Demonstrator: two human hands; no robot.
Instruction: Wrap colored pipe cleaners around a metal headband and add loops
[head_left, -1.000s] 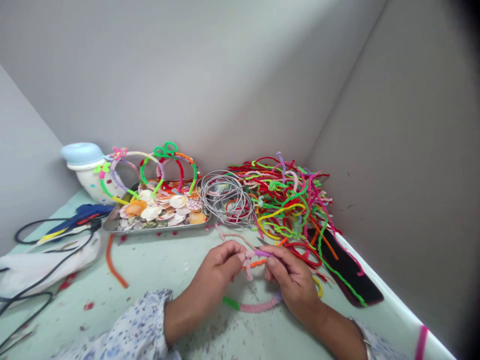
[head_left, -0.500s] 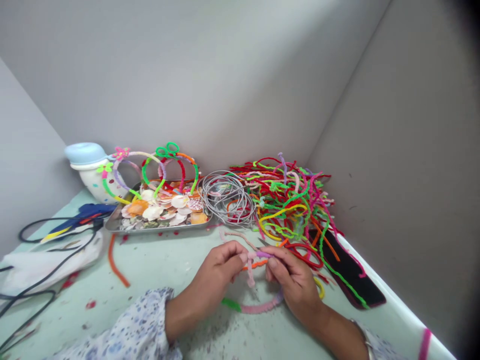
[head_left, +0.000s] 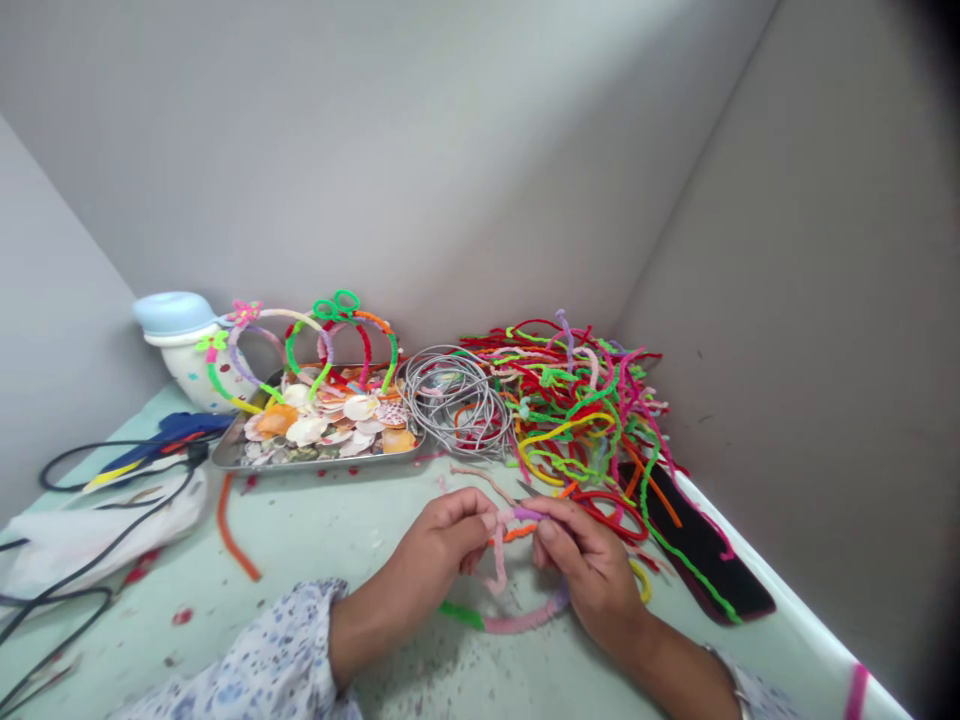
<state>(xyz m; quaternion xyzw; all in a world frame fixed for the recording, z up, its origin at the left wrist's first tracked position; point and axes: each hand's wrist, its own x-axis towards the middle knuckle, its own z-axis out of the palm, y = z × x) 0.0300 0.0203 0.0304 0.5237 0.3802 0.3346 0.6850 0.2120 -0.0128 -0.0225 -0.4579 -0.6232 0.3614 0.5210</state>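
My left hand [head_left: 457,530] is closed in a pinch on a pale pink pipe cleaner [head_left: 500,560], whose loose end bends below the fingertips. Between finger and thumb of my right hand [head_left: 585,555] is the purple section of a pipe-cleaner-wrapped hoop [head_left: 517,622]. Green, pink and lavender wrapping shows along the hoop's near side. An orange pipe cleaner [head_left: 520,533] passes behind both hands. Just beyond my right hand lie scissors [head_left: 615,512] with red handles, partly covered. How the pink strand joins the hoop is hidden by my fingers.
A metal tray [head_left: 322,466] of shells stands at the back, with several wrapped hoops [head_left: 367,345] above it. Beside it are a wire coil [head_left: 457,400] and a pipe cleaner heap [head_left: 577,390]. Black cables [head_left: 97,540] and a plastic bag [head_left: 112,530] lie left; a black slab [head_left: 720,560] lies right.
The pink strand's loose end, which hung straight down, now bends back toward my left hand. Both hands keep nearly the same place.
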